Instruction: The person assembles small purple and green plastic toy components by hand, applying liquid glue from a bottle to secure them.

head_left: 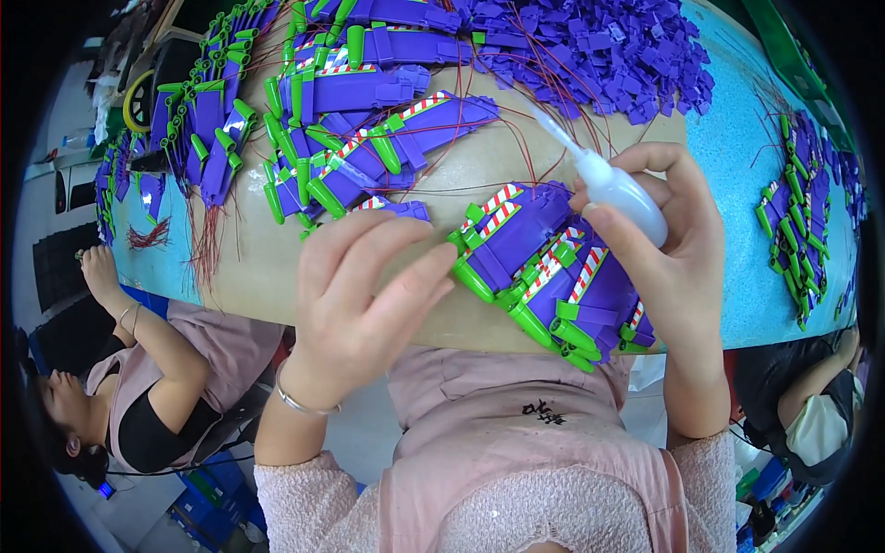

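A white squeeze bottle (pixel 624 195) with a long thin nozzle is held in my right hand (pixel 682 244), between thumb and fingers. Its nozzle points up and to the left, over the table. My left hand (pixel 364 295) is half curled with its fingers apart, and no held thing shows in it. Its fingertips are beside, perhaps touching, the green edge of the nearest purple toy wing (pixel 521 226). This wing lies in a cluster of several purple wings with green tips and red-and-white striped strips, between my hands at the near edge.
Rows of similar wings (pixel 369 88) with red wires lie at the far left. Behind them, a heap of small purple plastic pieces (pixel 608 55) covers the back. More wings (pixel 797 221) are piled at the right. A co-worker (pixel 152 378) sits at the left; another person's arm (pixel 816 382) shows at the right.
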The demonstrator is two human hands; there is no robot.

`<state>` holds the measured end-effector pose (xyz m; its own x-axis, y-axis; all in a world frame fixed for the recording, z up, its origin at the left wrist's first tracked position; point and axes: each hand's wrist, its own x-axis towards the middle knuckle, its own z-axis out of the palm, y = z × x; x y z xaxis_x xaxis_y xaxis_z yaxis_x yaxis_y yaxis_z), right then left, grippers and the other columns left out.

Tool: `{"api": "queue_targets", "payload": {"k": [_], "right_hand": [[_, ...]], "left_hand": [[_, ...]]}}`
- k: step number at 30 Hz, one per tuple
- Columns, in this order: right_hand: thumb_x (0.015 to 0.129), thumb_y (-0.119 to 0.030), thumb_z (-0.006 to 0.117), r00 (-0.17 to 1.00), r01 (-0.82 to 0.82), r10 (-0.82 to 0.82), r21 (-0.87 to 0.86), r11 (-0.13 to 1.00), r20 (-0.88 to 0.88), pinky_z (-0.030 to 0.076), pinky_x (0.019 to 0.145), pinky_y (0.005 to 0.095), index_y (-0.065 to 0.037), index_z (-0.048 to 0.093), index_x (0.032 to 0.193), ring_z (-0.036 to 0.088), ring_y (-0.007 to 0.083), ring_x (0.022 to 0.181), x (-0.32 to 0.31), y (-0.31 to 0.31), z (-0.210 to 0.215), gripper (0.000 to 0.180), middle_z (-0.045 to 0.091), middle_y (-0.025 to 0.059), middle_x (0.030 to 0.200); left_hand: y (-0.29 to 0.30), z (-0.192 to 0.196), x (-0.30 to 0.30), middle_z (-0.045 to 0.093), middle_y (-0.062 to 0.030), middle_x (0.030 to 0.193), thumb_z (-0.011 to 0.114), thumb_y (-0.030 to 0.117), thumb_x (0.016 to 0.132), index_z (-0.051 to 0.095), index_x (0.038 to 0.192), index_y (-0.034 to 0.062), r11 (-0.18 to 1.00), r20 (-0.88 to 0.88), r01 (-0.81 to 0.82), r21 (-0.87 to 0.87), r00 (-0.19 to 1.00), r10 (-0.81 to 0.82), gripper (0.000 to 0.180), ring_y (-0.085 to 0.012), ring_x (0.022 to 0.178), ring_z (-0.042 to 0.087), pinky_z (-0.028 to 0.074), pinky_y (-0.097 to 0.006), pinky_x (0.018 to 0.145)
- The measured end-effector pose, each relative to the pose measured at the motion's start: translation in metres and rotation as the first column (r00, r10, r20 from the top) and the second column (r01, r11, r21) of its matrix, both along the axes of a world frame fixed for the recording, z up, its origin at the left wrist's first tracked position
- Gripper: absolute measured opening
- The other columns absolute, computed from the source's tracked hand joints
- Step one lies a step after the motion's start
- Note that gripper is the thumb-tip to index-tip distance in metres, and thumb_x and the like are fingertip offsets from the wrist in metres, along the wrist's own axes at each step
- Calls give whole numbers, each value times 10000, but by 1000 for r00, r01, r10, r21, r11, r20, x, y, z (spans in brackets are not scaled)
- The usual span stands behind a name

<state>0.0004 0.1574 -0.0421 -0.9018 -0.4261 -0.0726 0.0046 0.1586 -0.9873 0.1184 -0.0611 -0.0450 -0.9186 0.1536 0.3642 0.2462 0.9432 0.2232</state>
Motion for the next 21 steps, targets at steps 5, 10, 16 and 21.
{"api": "queue_targets", "payload": {"k": [5,10,16,21], "right_hand": [[811,-52,722,1000,-18,18,50,999,-5,441,599,192,-25,537,1027,593,52,678,2,-7,0,285,662,37,749],[810,-55,725,996,-24,32,95,995,-79,456,609,202,-23,542,1024,605,64,679,3,-10,1,283,665,40,751],[801,-39,727,998,-21,24,65,998,-54,465,637,205,-22,548,1033,615,68,708,5,-9,0,294,666,40,762],[797,-24,728,985,106,-107,-21,994,-134,465,662,197,-11,557,1048,613,71,758,6,2,-3,305,662,46,869]], "left_hand": [[-4,-9,-5,627,-10,1063,734,136,670,717,978,182,970,-36,201,-137,978,-208,312,-233,1037,551,441,-388,877],[-6,-15,-13,625,-12,1054,715,139,667,717,977,175,972,-44,220,-80,974,-224,312,-238,1029,556,448,-394,871],[-7,-11,-15,606,-39,1017,649,143,708,653,924,113,967,-68,251,-38,965,-253,218,-229,1035,572,478,-398,866],[-14,-3,-15,601,-62,1003,663,97,688,641,913,85,968,35,252,-22,967,-251,227,-243,995,581,478,-393,841]]}}
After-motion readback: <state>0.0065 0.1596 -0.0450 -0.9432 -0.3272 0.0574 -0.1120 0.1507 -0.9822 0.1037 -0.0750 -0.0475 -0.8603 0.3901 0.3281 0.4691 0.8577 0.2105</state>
